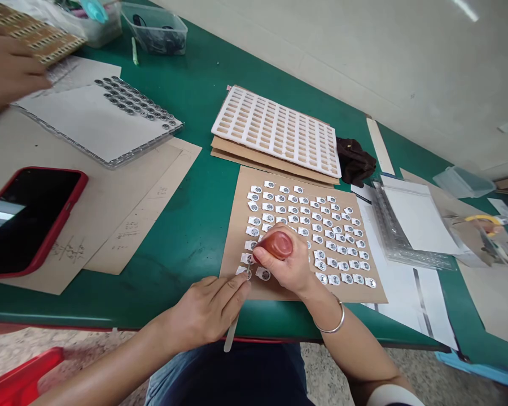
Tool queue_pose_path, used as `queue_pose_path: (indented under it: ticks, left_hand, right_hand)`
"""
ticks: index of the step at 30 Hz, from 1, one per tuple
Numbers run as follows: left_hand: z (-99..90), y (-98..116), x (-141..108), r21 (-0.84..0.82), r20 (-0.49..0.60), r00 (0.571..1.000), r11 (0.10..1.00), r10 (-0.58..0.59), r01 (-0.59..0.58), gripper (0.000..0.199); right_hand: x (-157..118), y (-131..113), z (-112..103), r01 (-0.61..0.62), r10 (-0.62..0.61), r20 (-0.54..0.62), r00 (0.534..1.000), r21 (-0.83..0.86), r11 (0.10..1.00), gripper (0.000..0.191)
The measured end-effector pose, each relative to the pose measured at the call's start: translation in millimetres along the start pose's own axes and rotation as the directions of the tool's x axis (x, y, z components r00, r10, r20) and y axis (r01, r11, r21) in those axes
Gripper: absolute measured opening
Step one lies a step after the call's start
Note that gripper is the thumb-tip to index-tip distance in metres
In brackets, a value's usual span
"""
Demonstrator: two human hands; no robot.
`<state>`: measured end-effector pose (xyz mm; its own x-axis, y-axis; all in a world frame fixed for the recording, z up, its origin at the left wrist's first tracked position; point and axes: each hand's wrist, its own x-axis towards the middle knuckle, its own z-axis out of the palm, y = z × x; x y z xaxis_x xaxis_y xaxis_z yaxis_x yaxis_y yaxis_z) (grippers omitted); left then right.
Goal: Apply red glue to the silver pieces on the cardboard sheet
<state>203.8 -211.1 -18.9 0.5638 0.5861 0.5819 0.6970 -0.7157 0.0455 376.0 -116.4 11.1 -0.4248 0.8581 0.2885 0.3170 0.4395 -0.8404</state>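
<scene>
My right hand (296,268) is wrapped round the rounded red-brown handle (275,246) of a tool. Its thin metal shaft points down at a small white piece with a dark round disc (244,273) near the board's lower left corner. My left hand (214,304) is closed, its fingertips at that same piece. Out from under the left palm sticks the end of a flat, pale metal strip (231,337); its other end is hidden. Several rows of similar white pieces (341,250) lie on the brown cardboard (296,292), some covered by my right hand.
Behind the cardboard lies a white slotted tray (275,127). At left are a red-cased phone (34,220) and a clear-edged sheet with dark discs (127,101). Another person's hand (12,67) is at upper left. Plastic sleeves (419,214) lie at right.
</scene>
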Motion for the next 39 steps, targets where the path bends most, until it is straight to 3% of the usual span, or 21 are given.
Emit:
queue_pose_path:
  ticks: [11,26,39]
  left_hand:
    - [-1.1,0.2,0.9,-0.004,-0.017,1.000,1.000,-0.013,0.013,0.024]
    - [10.7,5.4,-11.4,0.005,-0.001,0.997,0.997,-0.079,0.079,0.029]
    - [14.1,4.8,-13.8,-0.004,-0.018,0.998,0.998,-0.065,0.065,0.028]
  right_hand:
    - [0.6,-1.1,0.4,0.021,-0.021,-0.008,1.000,-0.007,1.000,0.015]
    - [0.8,2.2,0.6,0.010,-0.010,-0.007,1.000,-0.012,1.000,0.015]
    - [1.2,4.4,1.8,0.036,-0.036,-0.038,0.999,0.013,0.999,0.016]
